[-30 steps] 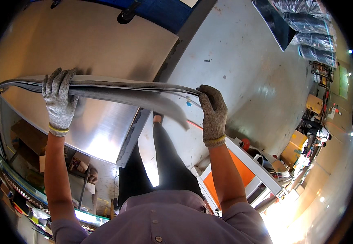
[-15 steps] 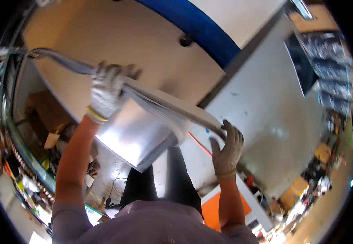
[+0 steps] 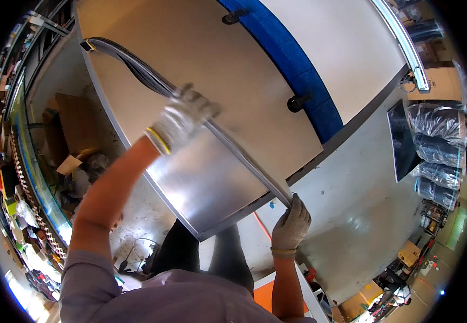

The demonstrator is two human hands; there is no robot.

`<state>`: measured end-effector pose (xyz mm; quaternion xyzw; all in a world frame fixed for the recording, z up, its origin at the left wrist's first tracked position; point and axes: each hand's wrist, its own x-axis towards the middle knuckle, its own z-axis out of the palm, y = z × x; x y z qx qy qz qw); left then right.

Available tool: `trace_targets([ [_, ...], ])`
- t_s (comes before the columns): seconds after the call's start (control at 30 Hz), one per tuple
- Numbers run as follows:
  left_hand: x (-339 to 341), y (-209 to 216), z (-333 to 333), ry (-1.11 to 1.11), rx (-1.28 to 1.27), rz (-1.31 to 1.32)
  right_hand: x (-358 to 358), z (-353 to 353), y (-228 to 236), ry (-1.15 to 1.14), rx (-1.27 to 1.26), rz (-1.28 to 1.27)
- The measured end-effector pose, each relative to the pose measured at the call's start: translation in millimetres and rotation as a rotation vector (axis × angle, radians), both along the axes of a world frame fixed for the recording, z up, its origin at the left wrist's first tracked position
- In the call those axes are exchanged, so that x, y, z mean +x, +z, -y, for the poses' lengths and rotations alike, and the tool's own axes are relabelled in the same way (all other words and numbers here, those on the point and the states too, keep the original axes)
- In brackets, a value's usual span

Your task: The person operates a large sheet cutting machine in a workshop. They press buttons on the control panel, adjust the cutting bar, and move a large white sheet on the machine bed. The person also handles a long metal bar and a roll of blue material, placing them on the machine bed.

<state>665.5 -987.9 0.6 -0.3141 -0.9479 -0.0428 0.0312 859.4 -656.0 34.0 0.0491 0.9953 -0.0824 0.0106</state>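
Note:
A bundle of long, flexible grey-black strips (image 3: pixel 136 69) runs diagonally over the sheet-covered table (image 3: pixel 206 70), its far left end bound with a yellow band. Across its middle lies my left hand (image 3: pixel 182 119), in a white knit glove with a yellow cuff. The strips run together under its palm, and its fingers, closed about them as far as I can tell, are smeared by motion. At the near right end, my right hand (image 3: pixel 291 226) wears a greyish glove and pinches the strip end just beyond the table's edge. A shiny bare metal surface (image 3: pixel 201 183) shows between the bundle and my body.
A blue band (image 3: pixel 298 59) with black knobs (image 3: pixel 298 102) crosses the table beyond the bundle. Plastic-wrapped rolls (image 3: pixel 438 145) and a dark panel (image 3: pixel 401 142) stand at the right. Cardboard boxes (image 3: pixel 75 124) and a cluttered shelf lie left. An orange-topped piece (image 3: pixel 263 296) is by my right forearm.
The bundle, bowed and raised before, now lies straighter and lower along the table. My left hand has moved right along it; my right hand, open before, has closed on the strip end.

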Motion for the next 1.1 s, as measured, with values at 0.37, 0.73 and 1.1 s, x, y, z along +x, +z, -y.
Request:
trace_targets([
  [0.37,-168.1,44.5,178.7,0.25,-0.595,0.439,-46.5,-51.3,46.9,0.046,-0.481,0.425],
  [0.73,-217.8,61.0,150.6,0.307,-0.624,0.354,-43.2,-81.2,4.6,-0.271,-1.215,1.048],
  [1.1,9.6,16.1,148.2,0.636,0.248,0.005,-114.1,19.8,-1.8,-0.03,-1.017,0.802],
])
